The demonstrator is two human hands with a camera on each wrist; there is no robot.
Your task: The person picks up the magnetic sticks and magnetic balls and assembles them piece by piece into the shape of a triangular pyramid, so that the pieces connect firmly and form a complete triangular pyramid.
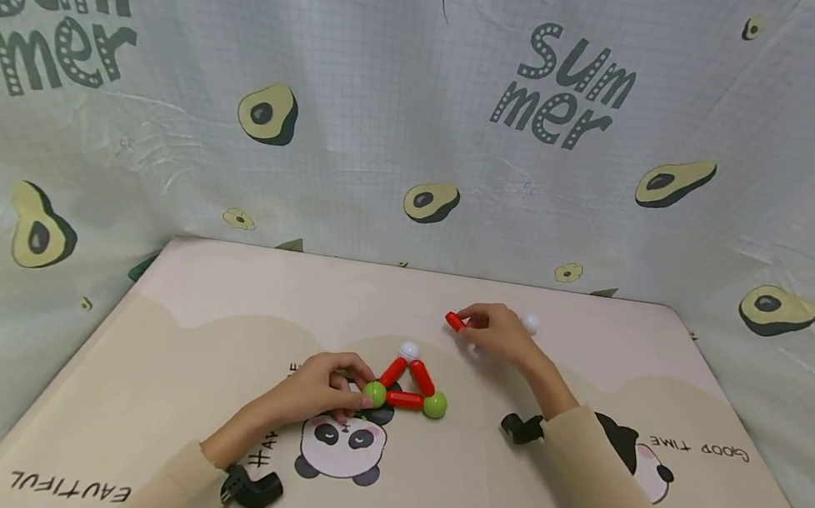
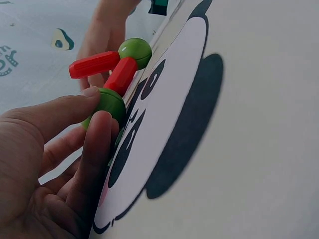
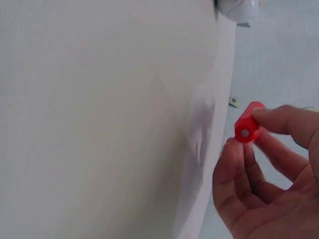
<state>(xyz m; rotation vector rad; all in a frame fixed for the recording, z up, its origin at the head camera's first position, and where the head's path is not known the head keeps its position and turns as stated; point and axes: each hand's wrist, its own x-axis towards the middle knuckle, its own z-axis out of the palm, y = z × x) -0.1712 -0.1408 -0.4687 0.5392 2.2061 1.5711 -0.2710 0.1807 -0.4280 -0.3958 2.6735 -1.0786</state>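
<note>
While your left grip [image 1: 328,386] pinches the left green ball [image 1: 376,394] between thumb and finger, just past the panda print [image 1: 342,448] on the counter [image 1: 441,492], that corner of the triangle looks under control. Bottom red rod [image 1: 404,399] runs from that ball to the right green ball [image 1: 435,405], which neither grip holds. Left red rod [image 1: 392,371] and right red rod [image 1: 422,377] slant in toward the white ball [image 1: 408,350] at the far corner; you can't tell if both joints there touch. Best guess: brace lightly, don't twist, or the frame likely folds.

Farther out, to the right, your right grip [image 1: 497,331] grasps a loose red rod [image 1: 455,321], thumb against fingers, apart from the frame. Right wrist view shows its metal-looking end [image 3: 244,133] uncovered. Good: leave that end free, pinch mid-length, line it up straight before any contact. Probably magnetic, so slow should be safer; a fast approach could snap it on crooked or drag a neighbour.

Beyond your right grip, a far white ball [image 1: 530,324] sits near the counter's back edge, partly hidden. Mind your knuckles, it may roll. Printed cloth [image 1: 368,73] hangs behind.
</note>
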